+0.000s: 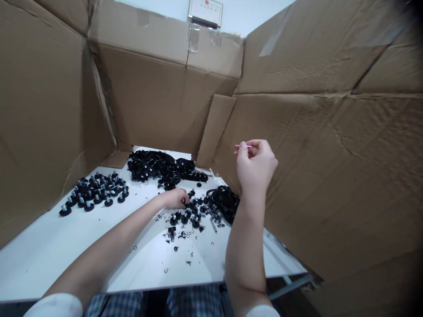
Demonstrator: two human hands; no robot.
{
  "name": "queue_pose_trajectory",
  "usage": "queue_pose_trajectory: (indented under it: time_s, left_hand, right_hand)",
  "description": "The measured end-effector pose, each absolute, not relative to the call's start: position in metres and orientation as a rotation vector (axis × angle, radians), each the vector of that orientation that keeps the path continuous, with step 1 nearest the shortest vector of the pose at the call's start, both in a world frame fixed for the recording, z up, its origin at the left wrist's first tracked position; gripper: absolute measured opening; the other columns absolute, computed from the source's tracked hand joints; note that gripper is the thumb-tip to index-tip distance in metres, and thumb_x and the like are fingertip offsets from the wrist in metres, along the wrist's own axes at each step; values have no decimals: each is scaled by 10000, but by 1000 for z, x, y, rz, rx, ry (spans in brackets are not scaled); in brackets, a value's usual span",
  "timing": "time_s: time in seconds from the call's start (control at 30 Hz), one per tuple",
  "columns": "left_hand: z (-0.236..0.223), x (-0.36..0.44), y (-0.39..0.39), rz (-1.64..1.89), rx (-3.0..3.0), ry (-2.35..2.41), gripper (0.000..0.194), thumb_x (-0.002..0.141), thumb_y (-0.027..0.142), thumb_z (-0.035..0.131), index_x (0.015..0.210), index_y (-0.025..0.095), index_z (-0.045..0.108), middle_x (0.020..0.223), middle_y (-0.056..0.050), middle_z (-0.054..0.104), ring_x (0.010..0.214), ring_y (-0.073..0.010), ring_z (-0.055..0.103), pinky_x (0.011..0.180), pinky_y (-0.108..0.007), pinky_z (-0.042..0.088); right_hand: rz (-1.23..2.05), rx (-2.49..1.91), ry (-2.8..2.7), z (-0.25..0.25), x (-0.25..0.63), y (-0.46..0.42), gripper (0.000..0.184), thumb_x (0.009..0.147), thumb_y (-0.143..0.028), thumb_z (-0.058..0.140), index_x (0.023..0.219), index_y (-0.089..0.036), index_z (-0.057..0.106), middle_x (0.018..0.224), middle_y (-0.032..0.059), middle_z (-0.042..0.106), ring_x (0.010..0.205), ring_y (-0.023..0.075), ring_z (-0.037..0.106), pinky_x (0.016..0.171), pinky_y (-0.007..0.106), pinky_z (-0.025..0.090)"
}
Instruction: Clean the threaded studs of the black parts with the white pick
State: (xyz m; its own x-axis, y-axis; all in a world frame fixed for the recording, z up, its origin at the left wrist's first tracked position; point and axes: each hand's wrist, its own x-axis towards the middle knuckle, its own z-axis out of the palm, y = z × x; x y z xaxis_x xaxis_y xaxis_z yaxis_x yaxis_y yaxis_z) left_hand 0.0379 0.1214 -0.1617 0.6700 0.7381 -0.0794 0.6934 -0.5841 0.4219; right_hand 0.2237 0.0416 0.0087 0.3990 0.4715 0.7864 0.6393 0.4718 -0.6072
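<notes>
- Right hand [256, 165]: raised above the work, thumb and fingertips pressed together, pinching a thin pale metal pin [243, 145] with a reddish tint at its tip end; the pin is held in the air, against the cardboard behind it.
- Left hand [175, 199]: fingers curled downward at the edge of a small cluster of black round feet [187, 216]; whether it grips anything cannot be told.
- Matt white surface [49, 259]: smooth, carrying all the parts.
- Rows of black round levelling feet [92, 191]: disc bases, short threaded steel studs upright, left of the left hand.
- Tangled heap of glossy black plastic parts [155, 165]: against the far wall.
- Smaller black tangled heap [224, 202]: just beyond the right forearm.
- Tiny black C-shaped clips [185, 251]: scattered loose below the cluster.
- Corrugated brown cardboard walls [158, 101]: creased, taped, enclosing three sides.
- White sleeves [56, 306] and checked cloth [194, 301]: at the near edge.
</notes>
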Motion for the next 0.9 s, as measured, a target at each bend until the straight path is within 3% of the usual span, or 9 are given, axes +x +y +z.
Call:
queue_pose_trajectory:
  time_s: [0.33,0.5,0.63,0.8,0.9]
  left_hand:
    - [-154,27,128,538,2235,973,267,922,341,583,1116,163,631,1180,-85,639,1042,-216,628,909,-438,530]
    - [-137,21,122,810,1952,920,312,822,362,684,1053,157,721,1223,-106,689,1032,-248,683,929,-400,547]
    - [-117,18,112,964,1759,815,445,788,381,696,1167,147,702,1143,-120,732,959,-259,725,946,-411,541]
    - [-84,8,91,1107,1627,663,573,785,402,719,1308,198,604,1344,-128,619,1051,-259,693,952,-420,544]
    - [-66,5,76,1110,1589,591,626,793,349,731,1370,211,534,1311,-141,641,1029,-249,698,882,-407,576]
  right_hand:
    - [-83,-1104,-1253,9,224,37,82,810,-279,544,782,-205,524,727,49,725,644,179,700,656,323,515]
    - [-36,-1084,-1273,8,224,40,105,815,-306,549,789,-206,531,736,51,724,636,177,689,659,337,522]
    - [104,-1052,-1396,6,225,40,120,784,-306,611,767,-213,539,721,37,714,651,173,678,658,330,517]
    - [356,-1015,-1748,7,216,31,165,759,-311,674,733,-213,545,686,10,690,630,145,639,604,290,481]
    - [492,-950,-1875,6,206,28,179,768,-323,678,763,-214,536,761,16,710,677,141,660,636,287,509]
